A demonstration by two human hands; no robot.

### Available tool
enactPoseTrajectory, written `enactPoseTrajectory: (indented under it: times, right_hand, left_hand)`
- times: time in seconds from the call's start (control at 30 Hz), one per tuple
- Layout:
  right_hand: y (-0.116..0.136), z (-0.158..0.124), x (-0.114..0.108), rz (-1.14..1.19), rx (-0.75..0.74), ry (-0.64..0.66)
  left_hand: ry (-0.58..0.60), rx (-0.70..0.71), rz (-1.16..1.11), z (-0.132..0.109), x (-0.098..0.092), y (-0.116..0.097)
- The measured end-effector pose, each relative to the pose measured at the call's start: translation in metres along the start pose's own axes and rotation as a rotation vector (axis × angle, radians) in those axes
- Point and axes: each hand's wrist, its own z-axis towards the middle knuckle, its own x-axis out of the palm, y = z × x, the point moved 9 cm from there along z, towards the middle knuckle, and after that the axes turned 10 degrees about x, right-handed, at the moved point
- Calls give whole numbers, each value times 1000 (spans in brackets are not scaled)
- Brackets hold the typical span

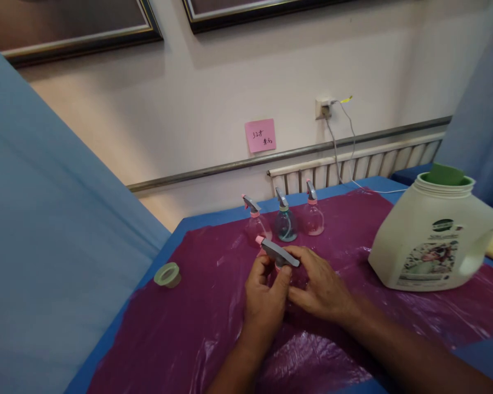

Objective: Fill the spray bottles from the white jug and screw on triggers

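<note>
My left hand [265, 298] and my right hand [318, 287] meet over a small spray bottle [277, 256] with a grey trigger head and a pink nozzle. The left fingers are pinched at its neck below the grey head. The right hand is curled round the bottle's body, which is mostly hidden. Behind them stand three more small spray bottles: a pink one [254, 221], a blue one [285, 223] and another pink one [313, 216].
A large white detergent jug [433, 241] with a green open neck stands at the right. Its green cap [167, 274] lies at the left on the purple plastic sheet [213, 323]. A blue cloth screen [45, 219] rises at the left. A radiator and cable run along the wall.
</note>
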Motion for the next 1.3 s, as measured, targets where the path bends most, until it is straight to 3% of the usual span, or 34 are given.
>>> enactPoseTrajectory:
  times: [0.33, 0.57, 0.87, 0.97, 1.13, 1.3]
  right_hand:
    - [0, -2, 0, -11, -20, 4]
    - [-4, -3, -2, -26, 11, -30]
    - [0, -3, -2, -24, -21, -17]
    - [-2, -3, -2, -20, -19, -17]
    - [-5, -2, -3, -25, 10, -16]
    - [-4, -4, -4, -47, -5, -36]
  left_hand:
    - [-19, -44, -21, -1, 1, 5]
    - [143, 89, 76, -5, 9, -21]
    - [-5, -48, -23, -5, 4, 7]
    - [15, -39, -28, -5, 5, 4]
    - [153, 94, 44, -5, 11, -18]
    - [52, 39, 13, -5, 6, -6]
